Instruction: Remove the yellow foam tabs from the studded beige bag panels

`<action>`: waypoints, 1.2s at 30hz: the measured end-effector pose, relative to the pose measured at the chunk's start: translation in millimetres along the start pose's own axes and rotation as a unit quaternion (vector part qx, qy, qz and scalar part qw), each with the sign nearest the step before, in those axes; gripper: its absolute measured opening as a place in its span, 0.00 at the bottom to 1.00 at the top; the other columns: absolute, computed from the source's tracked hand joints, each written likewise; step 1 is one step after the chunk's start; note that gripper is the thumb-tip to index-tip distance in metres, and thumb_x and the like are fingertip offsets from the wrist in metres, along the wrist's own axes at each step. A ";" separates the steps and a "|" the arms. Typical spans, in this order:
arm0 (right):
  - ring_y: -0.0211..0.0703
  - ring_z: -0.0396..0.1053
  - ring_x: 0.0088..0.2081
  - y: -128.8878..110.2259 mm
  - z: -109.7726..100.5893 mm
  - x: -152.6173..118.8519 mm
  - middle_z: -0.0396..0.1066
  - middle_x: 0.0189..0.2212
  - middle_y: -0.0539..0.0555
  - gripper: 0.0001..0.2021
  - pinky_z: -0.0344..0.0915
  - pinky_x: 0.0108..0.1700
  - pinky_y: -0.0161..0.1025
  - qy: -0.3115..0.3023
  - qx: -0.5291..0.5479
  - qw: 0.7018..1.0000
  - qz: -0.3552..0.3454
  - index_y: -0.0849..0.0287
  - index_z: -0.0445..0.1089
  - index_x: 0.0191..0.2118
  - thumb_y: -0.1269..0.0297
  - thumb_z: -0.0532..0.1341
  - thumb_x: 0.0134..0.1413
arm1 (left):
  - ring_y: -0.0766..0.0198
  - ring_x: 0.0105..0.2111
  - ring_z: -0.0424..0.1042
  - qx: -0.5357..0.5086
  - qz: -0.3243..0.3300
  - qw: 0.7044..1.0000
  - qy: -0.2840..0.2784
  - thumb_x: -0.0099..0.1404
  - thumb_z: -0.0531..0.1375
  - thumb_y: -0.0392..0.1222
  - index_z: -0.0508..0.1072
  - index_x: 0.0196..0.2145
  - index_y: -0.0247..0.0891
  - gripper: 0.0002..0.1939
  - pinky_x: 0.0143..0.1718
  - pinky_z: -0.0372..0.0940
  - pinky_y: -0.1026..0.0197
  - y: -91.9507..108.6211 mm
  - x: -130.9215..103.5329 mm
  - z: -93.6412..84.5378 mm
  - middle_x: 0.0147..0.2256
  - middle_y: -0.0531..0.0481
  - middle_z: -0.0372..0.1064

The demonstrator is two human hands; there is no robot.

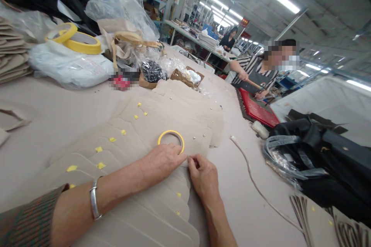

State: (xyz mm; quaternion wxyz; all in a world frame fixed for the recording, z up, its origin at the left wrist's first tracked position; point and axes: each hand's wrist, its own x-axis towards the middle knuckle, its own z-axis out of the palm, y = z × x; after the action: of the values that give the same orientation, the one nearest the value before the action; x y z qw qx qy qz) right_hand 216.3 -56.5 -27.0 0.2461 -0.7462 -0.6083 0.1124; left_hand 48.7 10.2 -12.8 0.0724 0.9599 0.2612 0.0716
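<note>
My left hand (164,163), with a metal bangle at its wrist, is closed on a roll of yellow tape (179,137), its fingers over the near side of the ring. Just right of it, my right hand (203,173) is pinched, its fingertips almost meeting those of the left; what sits between them is too small to make out. Both hands are over a fanned stack of beige panels (127,200) that overlap across the table. Small yellow tape pieces (101,165) stick to several panels, and some carry small metal studs (194,137).
Two more yellow tape rolls (84,42) rest on a white plastic bag (69,65) at the back left. Small boxes (187,76) stand beyond the panels. Black bags (327,154) and a beige strap (252,175) lie right. A co-worker (257,71) holds a hammer over a red board (256,108).
</note>
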 end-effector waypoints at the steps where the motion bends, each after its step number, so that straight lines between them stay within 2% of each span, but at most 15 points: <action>1: 0.40 0.71 0.29 0.0 -4.3 -0.8 0.76 0.26 0.50 0.10 0.60 0.33 0.33 -0.022 0.015 1.000 -0.002 0.57 0.75 0.29 0.66 0.57 0.55 | 0.59 0.32 0.66 -0.002 0.003 1.000 0.004 0.67 0.50 0.29 0.67 0.36 0.38 0.08 0.30 0.61 0.60 -1.3 0.0 -2.0 0.33 0.47 0.66; 5: 0.40 0.71 0.28 3.5 -19.9 -4.7 0.76 0.24 0.48 0.11 0.61 0.30 0.32 -0.162 0.112 0.980 -0.007 0.56 0.76 0.27 0.66 0.58 0.55 | 0.60 0.29 0.65 -0.006 0.030 0.998 0.058 0.65 0.50 0.27 0.66 0.35 0.38 0.10 0.27 0.59 0.61 -7.7 0.1 -9.2 0.31 0.49 0.65; 6: 0.41 0.71 0.28 4.5 -22.0 -5.0 0.76 0.24 0.48 0.11 0.61 0.29 0.32 -0.179 0.133 0.975 -0.008 0.56 0.77 0.27 0.66 0.58 0.55 | 0.61 0.29 0.65 -0.010 0.039 0.997 0.072 0.66 0.50 0.28 0.66 0.35 0.38 0.09 0.27 0.59 0.61 -9.0 0.3 -10.4 0.30 0.50 0.65; 7: 0.41 0.72 0.29 5.2 -23.3 -5.1 0.76 0.25 0.48 0.11 0.62 0.30 0.33 -0.171 0.153 0.973 -0.005 0.57 0.77 0.28 0.65 0.58 0.56 | 0.62 0.28 0.66 -0.018 0.048 0.995 0.084 0.67 0.50 0.29 0.66 0.36 0.38 0.08 0.26 0.59 0.62 -10.0 0.3 -11.2 0.30 0.51 0.65; 9: 0.41 0.72 0.30 5.2 -23.9 -4.6 0.77 0.28 0.50 0.10 0.64 0.32 0.34 -0.098 0.197 0.976 0.003 0.58 0.78 0.33 0.64 0.58 0.56 | 0.63 0.29 0.67 -0.049 0.061 0.992 0.104 0.69 0.50 0.32 0.67 0.38 0.39 0.07 0.27 0.60 0.64 -11.2 0.3 -10.8 0.30 0.52 0.66; 12: 0.41 0.72 0.33 1.1 -22.5 -4.4 0.77 0.33 0.53 0.10 0.67 0.36 0.35 0.020 0.245 0.969 -0.033 0.58 0.75 0.41 0.65 0.59 0.57 | 0.65 0.32 0.70 -0.098 0.067 0.984 0.137 0.71 0.50 0.36 0.63 0.51 0.39 0.12 0.32 0.64 0.65 -11.4 -0.2 -5.3 0.32 0.52 0.71; 14: 0.41 0.72 0.35 -3.4 -21.4 -5.1 0.76 0.36 0.54 0.10 0.67 0.37 0.35 0.039 0.239 0.965 -0.097 0.58 0.74 0.44 0.67 0.59 0.57 | 0.64 0.35 0.73 -0.108 0.069 0.978 0.163 0.72 0.50 0.38 0.56 0.59 0.37 0.19 0.35 0.66 0.64 -11.2 -0.7 0.3 0.36 0.49 0.74; 16: 0.41 0.72 0.36 -7.5 -19.8 -5.8 0.76 0.37 0.55 0.11 0.68 0.38 0.36 0.048 0.215 0.963 -0.156 0.57 0.73 0.44 0.70 0.58 0.57 | 0.62 0.36 0.74 -0.099 0.075 0.976 0.181 0.73 0.49 0.40 0.51 0.61 0.35 0.21 0.36 0.68 0.62 -10.8 -1.0 5.5 0.40 0.46 0.74; 19: 0.40 0.72 0.35 -10.9 -14.8 -5.9 0.75 0.34 0.54 0.10 0.68 0.39 0.36 0.071 0.173 0.961 -0.205 0.57 0.73 0.41 0.73 0.56 0.58 | 0.61 0.36 0.75 -0.084 0.082 0.977 0.180 0.73 0.48 0.41 0.51 0.60 0.34 0.20 0.35 0.68 0.61 -9.3 -1.3 9.0 0.39 0.44 0.74; 22: 0.38 0.70 0.30 -11.1 -8.1 -5.7 0.74 0.29 0.52 0.08 0.67 0.36 0.34 0.095 0.135 0.964 -0.208 0.58 0.72 0.36 0.73 0.55 0.58 | 0.61 0.36 0.74 -0.112 0.071 0.980 0.149 0.72 0.49 0.38 0.56 0.56 0.35 0.16 0.36 0.67 0.62 -7.1 -1.7 5.7 0.37 0.46 0.73; 26: 0.36 0.67 0.25 -10.7 -2.6 -6.7 0.72 0.24 0.51 0.09 0.65 0.31 0.33 0.132 0.093 0.965 -0.205 0.58 0.71 0.31 0.74 0.55 0.55 | 0.63 0.34 0.71 -0.141 0.054 0.983 0.108 0.69 0.50 0.33 0.63 0.42 0.38 0.06 0.33 0.63 0.64 -4.6 -2.3 -3.0 0.34 0.51 0.70; 28: 0.35 0.67 0.24 -12.2 -2.4 -7.9 0.71 0.24 0.50 0.09 0.64 0.30 0.32 0.148 0.086 0.964 -0.203 0.58 0.71 0.31 0.74 0.55 0.54 | 0.64 0.31 0.68 -0.127 0.044 0.985 0.106 0.68 0.50 0.31 0.64 0.37 0.38 0.06 0.30 0.60 0.64 -4.0 -1.8 -5.5 0.31 0.53 0.68; 30: 0.35 0.67 0.24 -15.8 -3.2 -9.1 0.72 0.23 0.50 0.08 0.64 0.30 0.32 0.148 0.101 0.968 -0.176 0.59 0.72 0.30 0.72 0.56 0.53 | 0.64 0.29 0.67 -0.108 0.035 0.987 0.110 0.67 0.50 0.30 0.64 0.35 0.38 0.07 0.28 0.58 0.64 -3.4 -0.6 -6.1 0.29 0.53 0.66; 33: 0.35 0.66 0.21 -22.5 -4.2 -8.4 0.70 0.20 0.49 0.07 0.63 0.26 0.32 0.105 0.204 0.972 -0.051 0.59 0.71 0.28 0.66 0.58 0.53 | 0.64 0.26 0.64 -0.079 0.027 0.987 0.138 0.66 0.49 0.30 0.65 0.34 0.38 0.08 0.26 0.56 0.63 -1.6 1.6 -4.9 0.27 0.53 0.64; 36: 0.35 0.63 0.17 -22.7 -4.0 -1.9 0.67 0.16 0.46 0.10 0.62 0.21 0.32 0.050 0.331 0.939 0.079 0.60 0.70 0.26 0.59 0.60 0.52 | 0.65 0.25 0.63 -0.068 0.030 0.980 0.185 0.67 0.47 0.31 0.65 0.31 0.38 0.10 0.25 0.54 0.63 1.3 2.4 -2.3 0.25 0.53 0.62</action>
State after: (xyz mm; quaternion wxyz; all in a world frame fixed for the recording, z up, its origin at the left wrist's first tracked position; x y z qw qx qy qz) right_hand 198.3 -56.1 -12.4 0.4996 -0.6728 -0.4627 0.2891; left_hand 51.0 10.6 -10.1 0.0855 0.9302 0.2356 0.2680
